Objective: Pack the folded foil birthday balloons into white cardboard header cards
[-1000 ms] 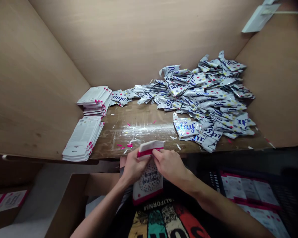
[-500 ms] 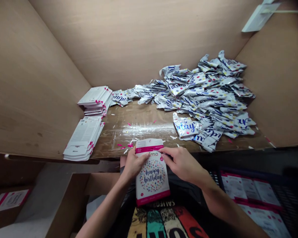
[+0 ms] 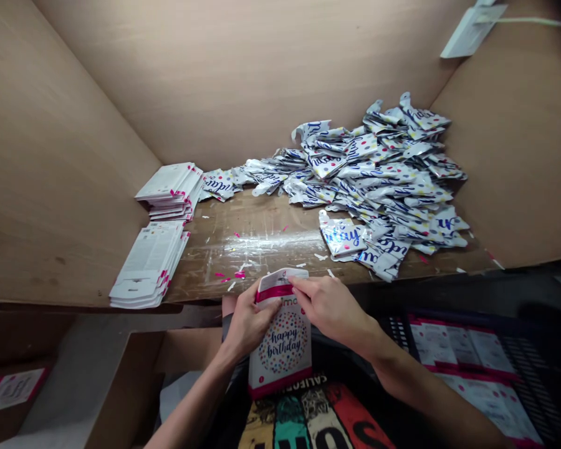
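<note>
Packet is pinched at ten o'clock by your left hand, likely for steadiness, while your right hand touches one o'clock, pinching or not I can't tell.

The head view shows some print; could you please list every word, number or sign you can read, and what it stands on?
"happy birthday": packet
"ma", partly hidden: packet
"CALIFOR", upside down, end hidden: shirt
"day": front foil
Too small or blurred: stack print, basket packs, box label
</note>
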Tool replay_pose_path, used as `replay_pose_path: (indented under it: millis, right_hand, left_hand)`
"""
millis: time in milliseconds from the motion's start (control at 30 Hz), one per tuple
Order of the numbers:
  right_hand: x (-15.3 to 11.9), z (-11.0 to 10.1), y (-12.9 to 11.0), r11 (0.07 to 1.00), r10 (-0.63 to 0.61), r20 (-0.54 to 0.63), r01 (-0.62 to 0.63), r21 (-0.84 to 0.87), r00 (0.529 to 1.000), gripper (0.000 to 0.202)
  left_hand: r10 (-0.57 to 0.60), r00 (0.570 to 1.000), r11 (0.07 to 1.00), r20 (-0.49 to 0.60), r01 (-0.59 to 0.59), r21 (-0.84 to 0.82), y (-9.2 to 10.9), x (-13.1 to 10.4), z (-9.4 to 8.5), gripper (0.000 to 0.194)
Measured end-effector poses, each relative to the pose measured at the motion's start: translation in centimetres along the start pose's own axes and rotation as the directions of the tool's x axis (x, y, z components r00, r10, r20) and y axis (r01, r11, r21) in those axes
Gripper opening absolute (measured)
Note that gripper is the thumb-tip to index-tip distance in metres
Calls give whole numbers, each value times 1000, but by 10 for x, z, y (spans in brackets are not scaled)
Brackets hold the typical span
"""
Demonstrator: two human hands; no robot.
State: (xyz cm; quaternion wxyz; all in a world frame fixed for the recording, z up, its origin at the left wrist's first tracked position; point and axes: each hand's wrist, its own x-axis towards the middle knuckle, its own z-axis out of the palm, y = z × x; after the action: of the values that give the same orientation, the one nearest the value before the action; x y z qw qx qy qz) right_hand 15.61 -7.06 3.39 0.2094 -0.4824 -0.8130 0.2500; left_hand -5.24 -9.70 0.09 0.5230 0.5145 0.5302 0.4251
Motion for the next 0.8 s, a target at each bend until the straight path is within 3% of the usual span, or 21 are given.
replay_pose_path:
  millis: [133,233,333,467,700,800]
  right_hand:
    - [4,5,-10,984,84,52,-74,-163,995,27]
    - [10,3,-9,955,145,111,-109,-275,983,22]
    - [10,-6,2,985,91,157,-66,-161,983,24]
    - [3,-15,13,999,36,116,-39,21,993,27]
    - [0,-18,-4,994,37,256,-61,87,966,30]
    - [2,-39,18,968,60,167,-98,229,984,26]
  left_hand:
    - [22,999,995,29,-25,93,-2,-4,5,38]
    - [39,997,993,59,-46,111,-4,-2,9,31]
    - [12,1000,998,9,-12,60,-8,3,6,27]
    - [-6,998,1000,-64,8,27,-11,4,-2,29]
    - [-45,999,999,-13,45,8,-6,0,1,36]
    - [-106,994,994,-38,104,-34,-4,2,-4,47]
